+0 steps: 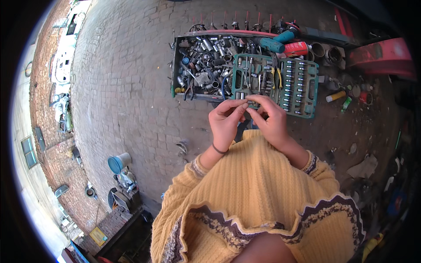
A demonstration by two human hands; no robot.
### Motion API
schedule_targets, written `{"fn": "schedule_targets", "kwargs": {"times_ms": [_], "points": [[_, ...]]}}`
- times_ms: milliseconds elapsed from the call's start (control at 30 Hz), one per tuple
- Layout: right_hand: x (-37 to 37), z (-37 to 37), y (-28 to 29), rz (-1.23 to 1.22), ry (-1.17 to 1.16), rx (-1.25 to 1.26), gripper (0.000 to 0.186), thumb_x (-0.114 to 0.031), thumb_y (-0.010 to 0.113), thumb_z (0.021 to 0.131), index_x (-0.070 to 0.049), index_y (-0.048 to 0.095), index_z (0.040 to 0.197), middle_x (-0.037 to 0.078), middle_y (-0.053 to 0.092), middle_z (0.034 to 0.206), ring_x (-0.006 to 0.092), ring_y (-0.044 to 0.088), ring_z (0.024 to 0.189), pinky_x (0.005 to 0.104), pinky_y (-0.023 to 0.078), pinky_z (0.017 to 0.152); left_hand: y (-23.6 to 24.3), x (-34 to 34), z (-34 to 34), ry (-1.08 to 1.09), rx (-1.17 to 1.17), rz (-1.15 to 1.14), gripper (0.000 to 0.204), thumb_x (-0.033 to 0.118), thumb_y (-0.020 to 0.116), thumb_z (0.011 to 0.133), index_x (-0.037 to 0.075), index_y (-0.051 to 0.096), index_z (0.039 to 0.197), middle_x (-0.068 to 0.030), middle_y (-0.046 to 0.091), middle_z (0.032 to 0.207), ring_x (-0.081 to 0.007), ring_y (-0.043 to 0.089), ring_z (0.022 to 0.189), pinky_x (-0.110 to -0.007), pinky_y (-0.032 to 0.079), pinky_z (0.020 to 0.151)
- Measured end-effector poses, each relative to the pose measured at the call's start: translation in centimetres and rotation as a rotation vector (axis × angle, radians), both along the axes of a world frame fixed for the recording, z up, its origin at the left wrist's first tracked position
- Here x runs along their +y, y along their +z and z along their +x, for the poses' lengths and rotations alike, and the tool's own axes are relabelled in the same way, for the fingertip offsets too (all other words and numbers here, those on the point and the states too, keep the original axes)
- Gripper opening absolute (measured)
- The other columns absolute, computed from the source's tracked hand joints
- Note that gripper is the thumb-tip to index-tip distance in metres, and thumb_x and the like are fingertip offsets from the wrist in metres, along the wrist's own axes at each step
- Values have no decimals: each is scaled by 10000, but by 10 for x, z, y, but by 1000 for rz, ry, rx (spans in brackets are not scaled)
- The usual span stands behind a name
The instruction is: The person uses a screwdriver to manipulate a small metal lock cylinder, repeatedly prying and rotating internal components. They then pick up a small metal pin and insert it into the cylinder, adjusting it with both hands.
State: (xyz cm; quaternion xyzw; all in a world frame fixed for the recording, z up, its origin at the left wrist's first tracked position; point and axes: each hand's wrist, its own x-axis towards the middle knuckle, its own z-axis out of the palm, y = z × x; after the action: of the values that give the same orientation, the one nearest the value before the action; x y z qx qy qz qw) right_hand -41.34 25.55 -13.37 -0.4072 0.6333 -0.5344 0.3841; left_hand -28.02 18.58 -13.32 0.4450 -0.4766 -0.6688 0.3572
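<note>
My left hand (227, 123) and my right hand (271, 120) meet in front of me, fingertips pinched close together. Whatever sits between the fingertips is too small and covered to name. Just beyond them lies an open green socket set case (310, 94), with rows of silver sockets (288, 86) on its right side. Yellow-handled pliers (279, 77) rest across the middle of the case. Left of the case, a metal tray (175, 65) is heaped with loose sockets and metal parts (206, 59).
A teal power tool (272, 44) and a red can (296, 49) lie at the tray's far right. Right of the case, a yellow tube (335, 96) and scattered parts lie on the ground. A blue-lidded bucket (115, 164) stands at left on the brick paving (127, 87).
</note>
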Motion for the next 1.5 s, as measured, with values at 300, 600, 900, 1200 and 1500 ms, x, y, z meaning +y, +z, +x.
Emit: {"fn": "schedule_targets", "kwargs": {"times_ms": [300, 600, 900, 1200, 1500], "points": [[-1, -2, -16, -54, -18, 142, 81, -8, 654, 916, 18, 662, 993, 55, 691, 858, 115, 682, 735, 254, 545, 658, 1, -2, 5, -48, 12, 100, 138, 7, 709, 886, -34, 734, 1015, -42, 717, 859, -58, 584, 640, -187, 470, 578], [2, -9, -16, 106, 99, -619, 136, -109, 583, 983, 10, 621, 1036, 9, 630, 825, 68, 581, 706, 223, 485, 649, 1, -2, 9, -156, 53, 126, 178, 18, 723, 878, -13, 728, 1053, -22, 688, 906, -53, 577, 677, -185, 475, 599], [7, -17, -23, 266, 279, -885, 138, -142, 626, 962, -24, 655, 1028, -17, 634, 828, 59, 579, 695, 214, 501, 650, 4, -6, 18, -293, 109, 185, 105, 6, 695, 891, -10, 742, 984, -31, 606, 893, -84, 570, 674, -207, 452, 574], [9, 1, -28, 290, 184, -723, 134, -116, 620, 956, 3, 640, 1015, 17, 656, 856, 70, 604, 717, 228, 523, 662, -6, 13, 18, -91, 2, 29, 21, 1, 691, 899, -18, 691, 891, -33, 594, 917, -71, 553, 648, -200, 441, 547], [11, 16, -61, 290, 184, -668, 173, -129, 624, 965, 25, 620, 1043, 34, 671, 890, 71, 613, 704, 240, 518, 625, -37, 14, 30, -49, 85, 521, 64, 85, 633, 963, 25, 649, 948, 12, 617, 778, -40, 510, 633, -191, 411, 559]]}}
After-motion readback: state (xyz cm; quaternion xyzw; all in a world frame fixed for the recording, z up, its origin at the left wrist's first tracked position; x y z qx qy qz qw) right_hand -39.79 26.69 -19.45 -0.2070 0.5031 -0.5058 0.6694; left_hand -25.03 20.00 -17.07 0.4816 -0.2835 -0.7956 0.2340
